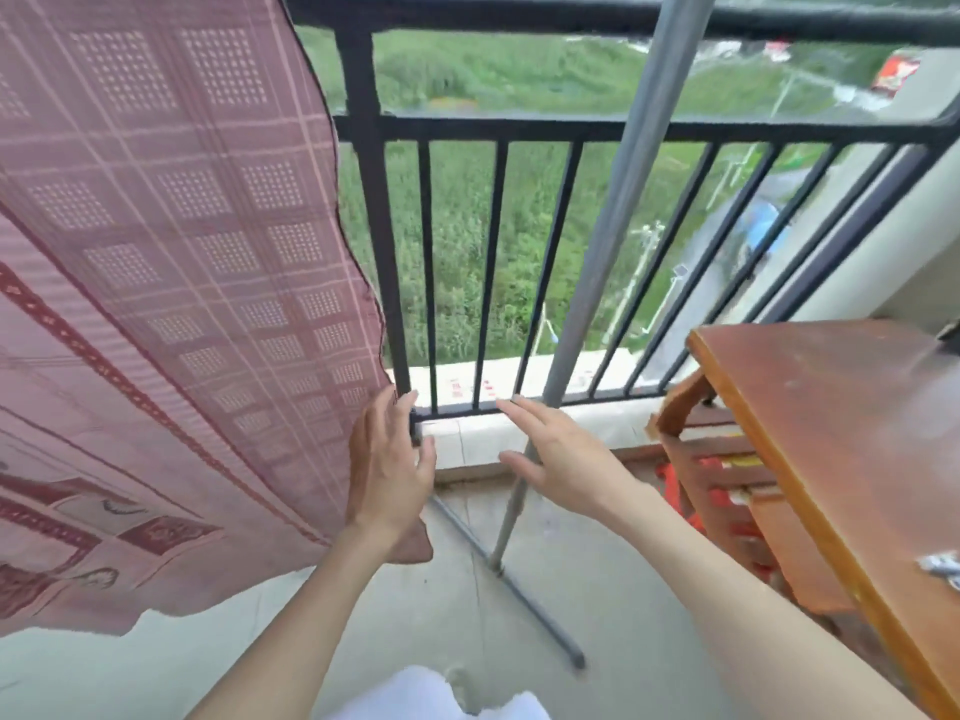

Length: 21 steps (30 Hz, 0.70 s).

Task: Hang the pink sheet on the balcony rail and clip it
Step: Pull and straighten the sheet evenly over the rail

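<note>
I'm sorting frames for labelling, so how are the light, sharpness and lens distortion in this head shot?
Head view: soft, even daylight, no hard shadows or glare; wide-angle bending curves the balcony rail and grey pole; slight softness overall, the small metal object on the wooden table at the right edge is too blurred to identify.

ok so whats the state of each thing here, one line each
pink sheet: draped over the railing, no clip visible
left hand: fingers straight, resting against the sheet's edge
right hand: open, holding nothing
grey pole: leaning, foot on the floor
wooden table: standing by the railing
</note>
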### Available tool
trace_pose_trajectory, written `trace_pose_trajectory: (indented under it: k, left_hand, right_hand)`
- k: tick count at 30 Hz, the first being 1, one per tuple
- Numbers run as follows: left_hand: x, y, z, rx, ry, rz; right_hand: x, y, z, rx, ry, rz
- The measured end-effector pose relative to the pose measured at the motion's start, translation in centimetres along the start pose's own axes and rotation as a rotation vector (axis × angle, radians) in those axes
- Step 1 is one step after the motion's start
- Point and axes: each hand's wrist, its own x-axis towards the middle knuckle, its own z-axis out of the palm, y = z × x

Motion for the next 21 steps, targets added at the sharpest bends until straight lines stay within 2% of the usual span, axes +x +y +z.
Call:
trace_pose_trajectory:
  k: [3,10,16,21]
  left_hand:
    - [0.9,0.5,-0.6,0.029,0.094,-0.075]
    - [-0.6,4.8,0.7,0.045,0.274,-0.393]
    - [-4.3,12.5,4.5,-0.019,0.331,-0.577]
    - [-3.3,14.6,4.7,-0.024,0.392,-0.621]
  right_hand:
    - [2.6,0.4,-1.8,0.033,-0.003,-0.148]
    - [4.0,3.7,-4.9,0.153,-0.055,-0.482]
    - [2.0,12.4,-7.2,0.099,-0.159,-0.594]
    - [4.3,15.9,-10.1,0.057,-0.172,-0.625]
